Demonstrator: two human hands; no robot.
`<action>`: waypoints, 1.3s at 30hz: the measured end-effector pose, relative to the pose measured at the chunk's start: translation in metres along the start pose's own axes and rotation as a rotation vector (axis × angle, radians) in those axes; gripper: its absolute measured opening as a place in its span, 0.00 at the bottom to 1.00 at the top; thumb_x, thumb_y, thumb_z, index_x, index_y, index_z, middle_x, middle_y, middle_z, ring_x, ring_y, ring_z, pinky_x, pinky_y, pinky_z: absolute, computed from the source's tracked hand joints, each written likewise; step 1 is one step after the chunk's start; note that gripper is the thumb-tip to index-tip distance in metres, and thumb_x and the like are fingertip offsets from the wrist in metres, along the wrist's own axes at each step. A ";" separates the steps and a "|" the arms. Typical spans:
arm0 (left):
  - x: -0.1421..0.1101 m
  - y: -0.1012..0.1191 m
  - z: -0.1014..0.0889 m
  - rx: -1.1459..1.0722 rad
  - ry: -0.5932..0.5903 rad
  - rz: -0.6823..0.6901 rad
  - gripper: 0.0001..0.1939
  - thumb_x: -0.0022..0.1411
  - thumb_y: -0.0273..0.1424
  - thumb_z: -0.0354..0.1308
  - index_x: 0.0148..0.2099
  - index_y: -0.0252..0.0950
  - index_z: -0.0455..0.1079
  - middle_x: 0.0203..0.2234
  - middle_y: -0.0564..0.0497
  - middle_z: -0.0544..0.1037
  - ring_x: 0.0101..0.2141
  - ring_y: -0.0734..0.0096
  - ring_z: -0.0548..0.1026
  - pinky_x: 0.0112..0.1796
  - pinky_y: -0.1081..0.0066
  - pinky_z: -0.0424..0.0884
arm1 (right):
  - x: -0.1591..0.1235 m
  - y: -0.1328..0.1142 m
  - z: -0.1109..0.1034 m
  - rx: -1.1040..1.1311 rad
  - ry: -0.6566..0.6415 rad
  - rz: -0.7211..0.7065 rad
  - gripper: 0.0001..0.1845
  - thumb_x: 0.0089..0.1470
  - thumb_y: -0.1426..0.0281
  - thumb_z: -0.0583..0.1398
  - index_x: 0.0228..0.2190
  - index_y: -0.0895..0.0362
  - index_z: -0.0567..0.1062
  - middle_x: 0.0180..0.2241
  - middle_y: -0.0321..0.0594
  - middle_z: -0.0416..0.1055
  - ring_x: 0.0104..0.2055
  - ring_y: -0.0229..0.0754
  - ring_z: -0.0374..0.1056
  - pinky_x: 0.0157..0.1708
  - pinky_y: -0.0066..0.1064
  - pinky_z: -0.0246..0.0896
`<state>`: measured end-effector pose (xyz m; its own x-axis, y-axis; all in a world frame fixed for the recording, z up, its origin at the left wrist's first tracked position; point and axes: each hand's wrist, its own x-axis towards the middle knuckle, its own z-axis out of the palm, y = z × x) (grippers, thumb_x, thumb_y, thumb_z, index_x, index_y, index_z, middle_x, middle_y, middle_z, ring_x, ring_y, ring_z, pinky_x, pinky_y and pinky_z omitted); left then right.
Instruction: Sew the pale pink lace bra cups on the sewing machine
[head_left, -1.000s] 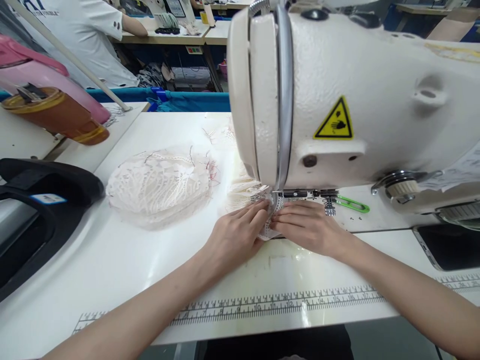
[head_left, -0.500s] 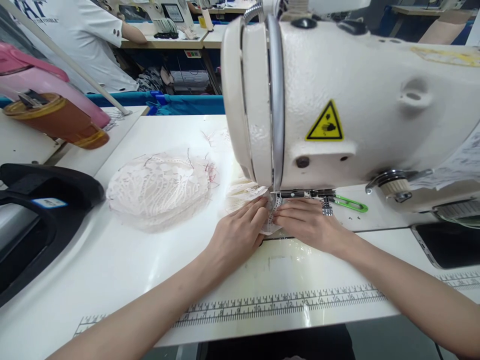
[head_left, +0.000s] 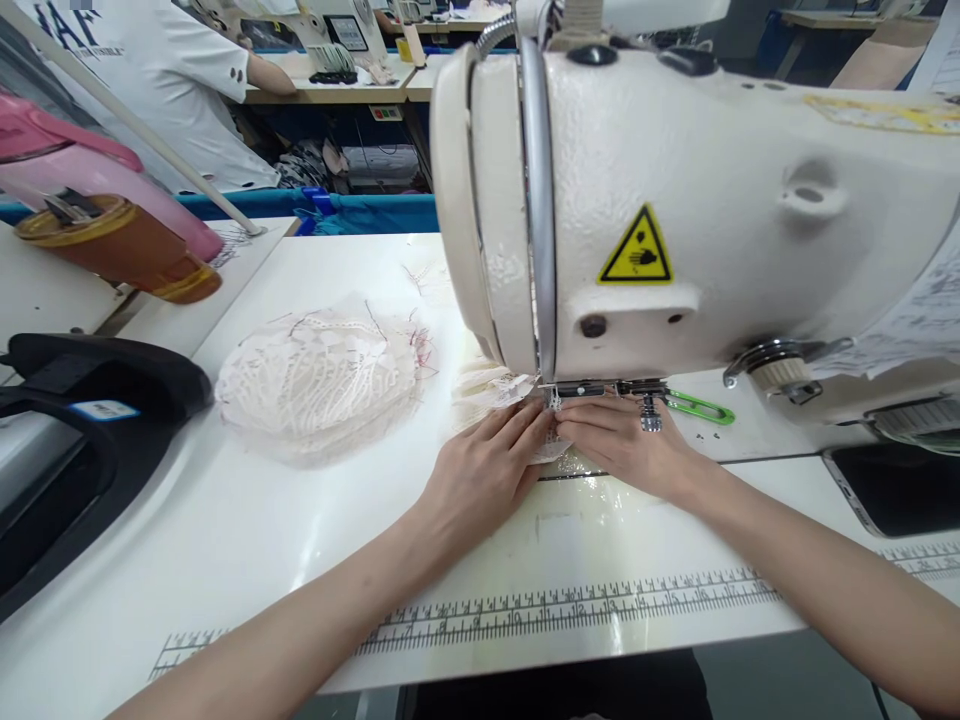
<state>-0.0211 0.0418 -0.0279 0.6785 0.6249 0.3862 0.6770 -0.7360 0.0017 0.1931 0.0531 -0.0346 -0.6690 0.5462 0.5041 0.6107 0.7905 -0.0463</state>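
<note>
Left hand and right hand, fingers extended and pressed on sheer white lace; whether either pinches it cannot be told. The lace lies below the head of the sewing machine, its visible strip running front to back between the fingertips. Just left, cream fabric in soft gathers. Farther left on the smooth desk, an oval openwork lace bundle, long axis crosswise. Beyond, a brown cup holding slender tools.
</note>
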 end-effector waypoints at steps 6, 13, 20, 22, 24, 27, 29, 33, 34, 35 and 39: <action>0.001 0.001 0.000 0.003 -0.016 0.016 0.19 0.67 0.29 0.48 0.57 0.30 0.66 0.54 0.41 0.73 0.49 0.55 0.74 0.46 0.58 0.76 | 0.001 -0.005 -0.007 -0.124 0.051 0.087 0.10 0.60 0.75 0.53 0.32 0.53 0.74 0.35 0.32 0.76 0.34 0.37 0.69 0.29 0.33 0.54; 0.003 -0.001 0.002 -0.007 -0.027 0.031 0.20 0.67 0.28 0.48 0.59 0.30 0.64 0.55 0.40 0.71 0.50 0.55 0.73 0.46 0.57 0.75 | 0.003 -0.005 -0.010 0.003 0.032 0.173 0.15 0.62 0.74 0.49 0.35 0.50 0.74 0.31 0.33 0.74 0.34 0.37 0.66 0.35 0.32 0.59; 0.003 -0.006 0.006 -0.038 -0.031 0.037 0.19 0.69 0.29 0.48 0.59 0.31 0.64 0.56 0.40 0.70 0.54 0.55 0.71 0.49 0.55 0.73 | 0.005 -0.002 -0.004 0.052 0.080 0.205 0.14 0.62 0.74 0.49 0.34 0.51 0.74 0.30 0.33 0.73 0.32 0.37 0.66 0.33 0.31 0.64; 0.003 -0.007 0.007 -0.061 -0.015 0.088 0.17 0.69 0.27 0.47 0.58 0.31 0.65 0.56 0.43 0.70 0.56 0.59 0.69 0.52 0.57 0.72 | 0.004 0.000 -0.002 0.050 0.080 0.199 0.14 0.62 0.74 0.50 0.34 0.51 0.74 0.30 0.33 0.73 0.31 0.37 0.66 0.32 0.31 0.64; 0.002 -0.008 0.005 -0.071 -0.020 0.145 0.16 0.69 0.24 0.45 0.56 0.31 0.67 0.55 0.44 0.71 0.56 0.62 0.69 0.53 0.60 0.71 | 0.003 0.000 -0.001 0.000 0.065 0.200 0.13 0.62 0.75 0.51 0.35 0.51 0.74 0.31 0.34 0.73 0.31 0.38 0.66 0.32 0.32 0.64; 0.002 -0.010 0.001 -0.052 -0.042 0.168 0.15 0.69 0.24 0.45 0.53 0.29 0.69 0.53 0.42 0.72 0.54 0.61 0.71 0.53 0.61 0.72 | 0.002 -0.002 -0.003 -0.109 -0.005 0.151 0.13 0.60 0.77 0.53 0.38 0.52 0.75 0.37 0.35 0.75 0.33 0.38 0.68 0.31 0.32 0.63; 0.002 -0.011 -0.002 -0.048 -0.037 0.152 0.15 0.69 0.25 0.44 0.50 0.30 0.70 0.52 0.43 0.74 0.53 0.61 0.72 0.52 0.61 0.72 | 0.003 -0.003 -0.003 -0.124 -0.065 0.093 0.15 0.58 0.81 0.53 0.39 0.53 0.75 0.40 0.36 0.75 0.36 0.38 0.68 0.32 0.31 0.62; 0.003 -0.014 -0.004 -0.055 -0.016 0.147 0.14 0.69 0.25 0.44 0.47 0.31 0.70 0.50 0.44 0.75 0.51 0.63 0.74 0.52 0.62 0.73 | 0.005 -0.005 0.003 -0.079 -0.112 0.054 0.16 0.59 0.82 0.51 0.40 0.56 0.75 0.40 0.39 0.74 0.41 0.38 0.68 0.39 0.31 0.63; 0.004 -0.014 -0.005 -0.053 -0.012 0.150 0.14 0.68 0.25 0.44 0.47 0.31 0.70 0.50 0.44 0.76 0.51 0.63 0.74 0.52 0.62 0.73 | 0.005 -0.006 0.005 -0.071 -0.106 0.064 0.16 0.60 0.81 0.51 0.40 0.56 0.75 0.40 0.39 0.74 0.41 0.38 0.67 0.40 0.31 0.63; 0.004 -0.015 -0.005 -0.049 -0.006 0.152 0.14 0.68 0.25 0.44 0.46 0.31 0.70 0.49 0.44 0.76 0.50 0.63 0.75 0.52 0.62 0.73 | 0.006 -0.007 0.006 -0.062 -0.096 0.074 0.15 0.60 0.79 0.51 0.40 0.55 0.75 0.39 0.39 0.74 0.41 0.38 0.67 0.40 0.31 0.63; 0.004 -0.014 -0.004 -0.048 0.008 0.140 0.13 0.67 0.24 0.44 0.44 0.31 0.70 0.47 0.43 0.78 0.50 0.63 0.75 0.51 0.62 0.73 | 0.006 -0.013 0.010 -0.013 -0.053 0.072 0.12 0.61 0.76 0.52 0.37 0.55 0.76 0.37 0.38 0.74 0.40 0.38 0.67 0.38 0.30 0.62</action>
<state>-0.0291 0.0538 -0.0226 0.7628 0.5138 0.3926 0.5618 -0.8272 -0.0087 0.1770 0.0494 -0.0392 -0.6444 0.6158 0.4533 0.6633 0.7452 -0.0694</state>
